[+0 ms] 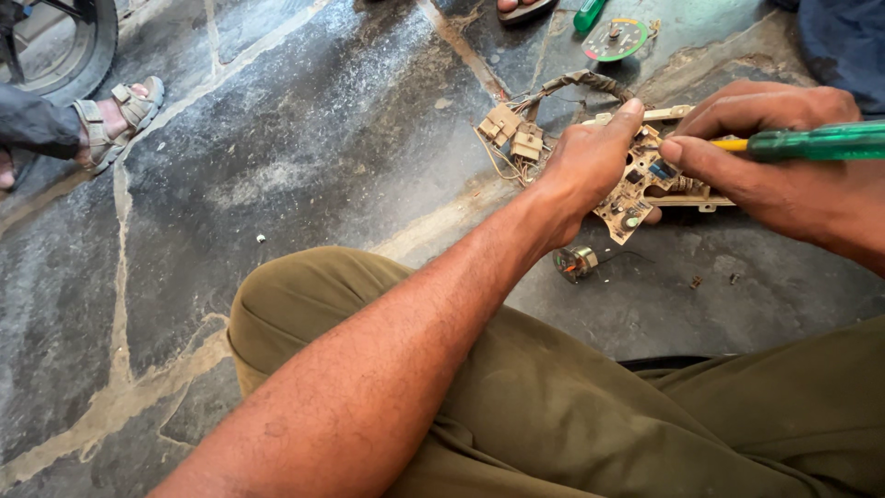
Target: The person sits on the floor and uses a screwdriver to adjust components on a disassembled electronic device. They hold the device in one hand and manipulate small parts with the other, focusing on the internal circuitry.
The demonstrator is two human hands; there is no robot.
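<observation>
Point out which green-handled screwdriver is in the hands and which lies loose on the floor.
The screwdriver on the right is gripped by the right hand. The other green handle lies untouched on the stone floor at the top edge.

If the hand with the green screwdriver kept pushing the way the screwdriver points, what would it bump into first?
Most likely the beige circuit board that the left hand holds. The right hand aims the green screwdriver leftward at it; the tip is hidden behind fingers, so contact is unclear.

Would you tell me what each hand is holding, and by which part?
Left hand grips the circuit board by its edge; right hand holds the green screwdriver near its handle's front.
</observation>
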